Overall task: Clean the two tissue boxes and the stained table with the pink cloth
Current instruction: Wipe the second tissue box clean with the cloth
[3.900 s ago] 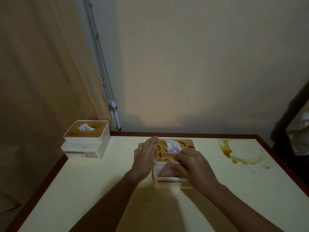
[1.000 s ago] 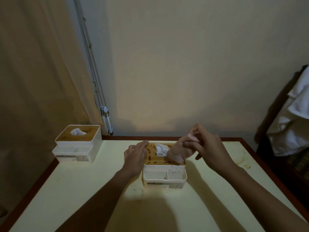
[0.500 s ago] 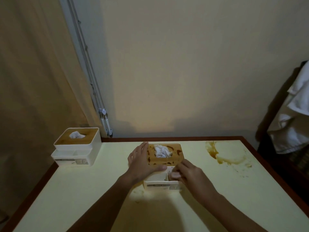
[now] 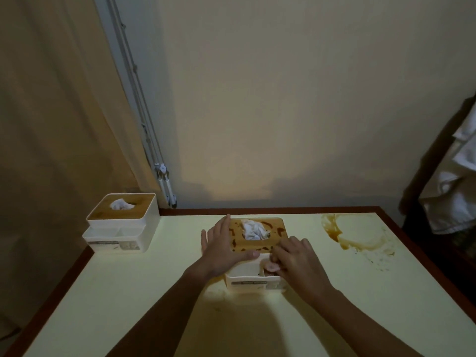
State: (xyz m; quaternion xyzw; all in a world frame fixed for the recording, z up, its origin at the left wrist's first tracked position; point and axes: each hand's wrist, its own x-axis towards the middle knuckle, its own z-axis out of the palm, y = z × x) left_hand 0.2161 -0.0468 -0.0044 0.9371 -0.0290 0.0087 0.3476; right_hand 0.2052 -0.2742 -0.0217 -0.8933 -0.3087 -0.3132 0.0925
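Stained box [image 4: 257,243], table's [image 4: 128,292] back-centre: left hand [image 4: 222,249] flat against its left side, fingers spread; right hand [image 4: 296,257] clenched on pink cloth [image 4: 271,266] in front compartment. Second box [image 4: 121,222], back-left corner. Stain [image 4: 342,238], back-right.

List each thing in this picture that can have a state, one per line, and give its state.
near tissue box: upright, brown stains on lid
far tissue box: upright, lid looks clean, untouched
table: brown spill at far right
pink cloth: bunched, pressed into near box's front compartment
left hand: steadying near box
right hand: gripping pink cloth
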